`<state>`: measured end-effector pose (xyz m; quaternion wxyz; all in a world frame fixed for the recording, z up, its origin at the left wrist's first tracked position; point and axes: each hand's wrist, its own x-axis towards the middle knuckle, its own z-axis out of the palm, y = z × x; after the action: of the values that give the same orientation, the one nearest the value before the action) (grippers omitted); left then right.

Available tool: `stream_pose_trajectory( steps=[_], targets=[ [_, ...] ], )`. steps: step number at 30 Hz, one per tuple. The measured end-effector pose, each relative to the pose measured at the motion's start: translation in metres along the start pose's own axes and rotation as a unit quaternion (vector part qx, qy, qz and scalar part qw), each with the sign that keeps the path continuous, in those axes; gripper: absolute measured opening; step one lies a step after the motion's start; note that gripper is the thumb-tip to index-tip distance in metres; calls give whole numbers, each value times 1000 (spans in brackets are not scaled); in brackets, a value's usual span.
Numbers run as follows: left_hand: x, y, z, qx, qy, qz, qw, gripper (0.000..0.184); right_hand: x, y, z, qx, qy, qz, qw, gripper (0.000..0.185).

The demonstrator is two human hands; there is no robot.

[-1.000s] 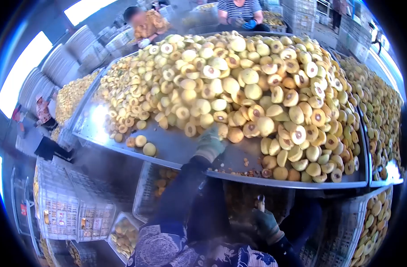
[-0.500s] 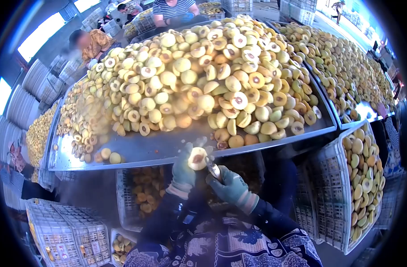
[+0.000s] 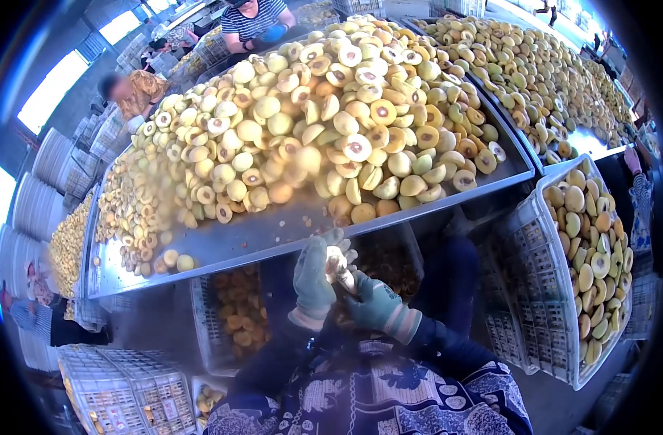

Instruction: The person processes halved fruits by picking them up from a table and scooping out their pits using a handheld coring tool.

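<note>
My left hand [image 3: 313, 283], in a grey-green glove, is closed around a yellow peach half [image 3: 333, 253]. The half is tilted, so only part of its pale cut face shows. My right hand [image 3: 378, 306], gloved alike, grips a small hand tool [image 3: 344, 277] with a pale handle. Its working end meets the peach half; glare and blur hide its exact shape. Both hands are close together just below the front edge of a metal table [image 3: 244, 250]. A big heap of halved peaches [image 3: 317, 123] covers much of that table, several with brown pit centres.
A crate of peach halves [image 3: 589, 268] stands tilted at right. Below the table is another crate [image 3: 208, 326] with fruit. Stacked crates [image 3: 128, 388] stand at lower left. A second heaped table [image 3: 527, 80] adjoins at right. People work across the table, including one in a striped shirt [image 3: 251, 22].
The peach half has turned from facing me to a tilted angle, and the tool has moved in against it. My view has shifted slightly.
</note>
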<state>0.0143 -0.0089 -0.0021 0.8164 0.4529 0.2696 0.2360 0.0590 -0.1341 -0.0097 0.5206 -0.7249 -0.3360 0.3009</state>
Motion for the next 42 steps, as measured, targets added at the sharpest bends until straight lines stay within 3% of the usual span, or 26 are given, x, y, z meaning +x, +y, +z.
stream_pose_trajectory(
  steps=[9,12,16,19,20,22,24,25,26,28,31,33,34,37,38,40,42],
  targets=[
    [-3,-2,-4,-5,-13,-7,1000,44,-1,3,-10,-68,-60,7,996,43],
    [-4,-4,-8,-7,-20,-28,999,44,-2,-34,-30,57,-168,145,974,36],
    [-5,-3,-8,-3,-26,-79,997,34,2,-6,-31,311,-246,243,885,23],
    [-4,-5,-6,9,-16,-111,994,33,-2,-12,-36,343,-263,279,857,20],
    [-5,-6,-5,12,-10,-116,993,33,-2,1,-33,362,-272,271,849,21],
    [-6,-6,-4,17,-4,-122,992,32,-1,5,-31,222,-263,210,915,24],
    [-6,-7,-3,22,-5,-128,991,32,-1,-1,-28,-112,-201,90,969,28],
    [-6,-9,-2,31,0,-122,992,34,0,4,-26,-89,-197,101,971,35],
    [-6,-11,-2,39,4,-114,993,37,-1,6,-28,32,-230,161,959,34],
    [-6,-12,-1,49,19,-91,994,39,-3,10,-31,271,-283,270,880,33],
    [-11,-15,1,55,37,-62,996,39,-3,16,-28,262,-288,267,881,33],
    [-11,-15,2,55,33,-55,996,39,-3,34,-14,87,-197,91,972,30],
    [-12,-15,1,53,26,-61,996,39,-5,37,-8,-4,-145,1,989,28],
    [-9,-13,-3,44,9,-47,998,38,-6,37,-8,-38,-135,-4,990,26],
    [-8,-19,-6,45,9,-30,999,38,-7,24,-12,73,-179,87,977,26],
    [-9,-23,-5,44,7,-5,999,37,-10,-2,-24,289,-251,262,886,24],
    [-11,-18,2,41,4,11,999,37,-12,-1,-26,330,-257,264,869,24]
  ],
)
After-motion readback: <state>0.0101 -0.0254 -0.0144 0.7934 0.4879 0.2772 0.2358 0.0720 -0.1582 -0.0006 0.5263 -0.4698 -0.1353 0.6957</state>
